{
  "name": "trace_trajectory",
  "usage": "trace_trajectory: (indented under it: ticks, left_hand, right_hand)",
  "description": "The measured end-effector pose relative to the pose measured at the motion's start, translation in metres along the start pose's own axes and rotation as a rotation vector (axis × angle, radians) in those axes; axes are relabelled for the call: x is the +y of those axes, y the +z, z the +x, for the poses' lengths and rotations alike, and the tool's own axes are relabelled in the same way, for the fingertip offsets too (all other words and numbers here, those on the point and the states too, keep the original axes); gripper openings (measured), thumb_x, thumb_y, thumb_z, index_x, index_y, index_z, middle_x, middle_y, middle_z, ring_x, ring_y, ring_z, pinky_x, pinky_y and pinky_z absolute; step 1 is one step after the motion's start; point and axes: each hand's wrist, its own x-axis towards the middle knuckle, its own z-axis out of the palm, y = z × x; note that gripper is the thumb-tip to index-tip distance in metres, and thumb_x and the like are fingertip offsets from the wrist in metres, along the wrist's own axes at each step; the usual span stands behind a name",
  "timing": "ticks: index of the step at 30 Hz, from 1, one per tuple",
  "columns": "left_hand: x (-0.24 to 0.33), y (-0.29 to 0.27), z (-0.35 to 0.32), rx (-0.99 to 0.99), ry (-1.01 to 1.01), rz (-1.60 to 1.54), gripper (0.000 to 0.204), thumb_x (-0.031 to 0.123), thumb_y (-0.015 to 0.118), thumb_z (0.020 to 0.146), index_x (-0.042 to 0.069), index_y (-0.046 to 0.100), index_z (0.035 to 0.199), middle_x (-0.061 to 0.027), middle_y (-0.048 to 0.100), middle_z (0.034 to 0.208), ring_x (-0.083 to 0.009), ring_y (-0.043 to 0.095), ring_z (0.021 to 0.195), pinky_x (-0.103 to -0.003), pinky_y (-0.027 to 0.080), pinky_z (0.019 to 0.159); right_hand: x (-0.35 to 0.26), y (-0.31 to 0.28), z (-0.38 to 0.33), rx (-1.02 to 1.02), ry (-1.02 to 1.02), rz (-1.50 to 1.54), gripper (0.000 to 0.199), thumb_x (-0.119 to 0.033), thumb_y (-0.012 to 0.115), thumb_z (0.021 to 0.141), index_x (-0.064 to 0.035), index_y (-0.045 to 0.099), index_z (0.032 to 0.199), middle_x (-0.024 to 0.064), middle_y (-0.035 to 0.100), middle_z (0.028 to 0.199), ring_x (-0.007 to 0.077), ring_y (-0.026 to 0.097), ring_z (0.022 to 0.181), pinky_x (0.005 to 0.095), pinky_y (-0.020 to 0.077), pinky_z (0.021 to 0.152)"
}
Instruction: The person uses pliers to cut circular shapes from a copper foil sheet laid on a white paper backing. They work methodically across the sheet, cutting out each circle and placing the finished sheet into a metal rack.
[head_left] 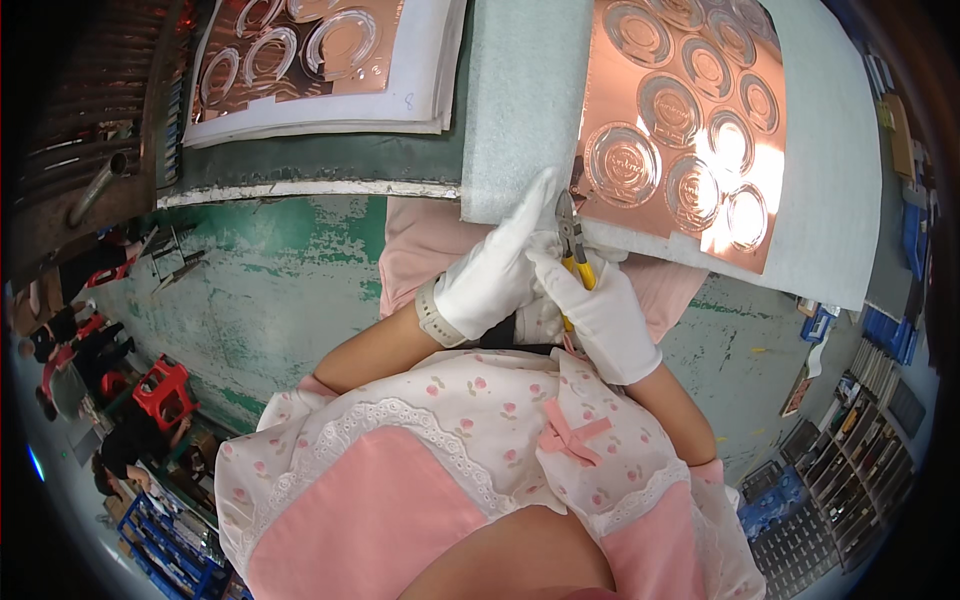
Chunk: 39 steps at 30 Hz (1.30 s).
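Observation:
Both my hands wear white gloves and are close together at the table's near edge. My right hand (595, 310) is closed round the yellow handles of a pair of cutting pliers (570, 232). The pliers' metal jaws point away from me, beside the near left corner of a shiny copper-coloured sheet (645, 205) embossed with several round ring shapes. My left hand (500, 265) is just left of the pliers, its fingers stretched out together toward the sheet's left edge. Its thumb side is partly hidden. White foam sheeting (520, 110) lies under the copper sheet.
At the far left, another copper-coloured sheet (300, 85) with cut rings lies on white paper (425, 115) on the dark table. A pink cloth (420, 245) shows below the table edge. Red stools (165, 395) and people are at left; shelving (860, 435) stands at right.

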Motion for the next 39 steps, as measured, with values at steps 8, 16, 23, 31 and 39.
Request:
trace_trajectory:
  ticks: [8, 16, 23, 31, 39]
  left_hand:
    - [0.01, 0.028, 0.001, -0.107, -0.236, -0.696, 0.05, 0.004, 0.07, 0.073, -0.001, 0.049, 0.118, -0.0002, 0.058, 0.1, -0.0057, 0.054, 0.09, -0.022, 0.045, 0.08]
    - [-0.017, 0.045, -0.004, 0.044, -0.15, -0.927, 0.015, 0.006, 0.052, 0.089, 0.002, 0.053, 0.103, -0.0038, 0.059, 0.093, -0.0118, 0.059, 0.087, -0.026, 0.049, 0.076]
    - [-0.024, 0.048, 0.001, 0.094, -0.293, -1.341, 0.011, 0.004, 0.046, 0.09, 0.002, 0.052, 0.099, -0.0068, 0.06, 0.092, -0.015, 0.061, 0.08, -0.028, 0.052, 0.068]
    - [-0.014, 0.051, 0.003, 0.179, -0.172, -0.683, 0.038, -0.005, 0.068, 0.074, 0.002, 0.043, 0.101, -0.0055, 0.058, 0.091, -0.0113, 0.059, 0.085, -0.026, 0.05, 0.071]
    - [0.023, 0.026, 0.001, 0.081, -0.365, -0.517, 0.025, 0.014, 0.065, 0.085, 0.0, 0.057, 0.103, -0.0011, 0.062, 0.092, -0.0075, 0.058, 0.083, -0.022, 0.045, 0.075]
  right_hand:
    - [0.012, -0.005, 0.008, 0.093, -0.15, -0.266, 0.027, -0.025, 0.061, 0.086, 0.0025, 0.06, 0.09, 0.0071, 0.061, 0.074, 0.011, 0.052, 0.065, 0.027, 0.0442, 0.059]
    - [0.043, -0.011, 0.028, 0.209, -0.352, -0.521, 0.019, -0.018, 0.064, 0.079, -0.0011, 0.059, 0.087, 0.0146, 0.058, 0.075, 0.0247, 0.056, 0.072, 0.0345, 0.0438, 0.066]
    - [0.05, -0.022, 0.031, 0.128, -0.74, -0.718, 0.013, -0.014, 0.063, 0.078, -0.0034, 0.058, 0.084, 0.0088, 0.057, 0.076, 0.0215, 0.054, 0.071, 0.0318, 0.0421, 0.061]
    - [0.044, -0.012, 0.035, 0.11, -0.63, -0.531, 0.016, -0.016, 0.058, 0.086, -0.0007, 0.059, 0.08, 0.009, 0.059, 0.067, 0.0177, 0.051, 0.06, 0.0301, 0.0415, 0.056]
    - [0.042, -0.025, 0.037, 0.18, -0.682, -0.969, 0.02, -0.024, 0.061, 0.08, -0.0041, 0.061, 0.082, 0.0155, 0.062, 0.072, 0.0302, 0.062, 0.065, 0.0388, 0.0488, 0.055]
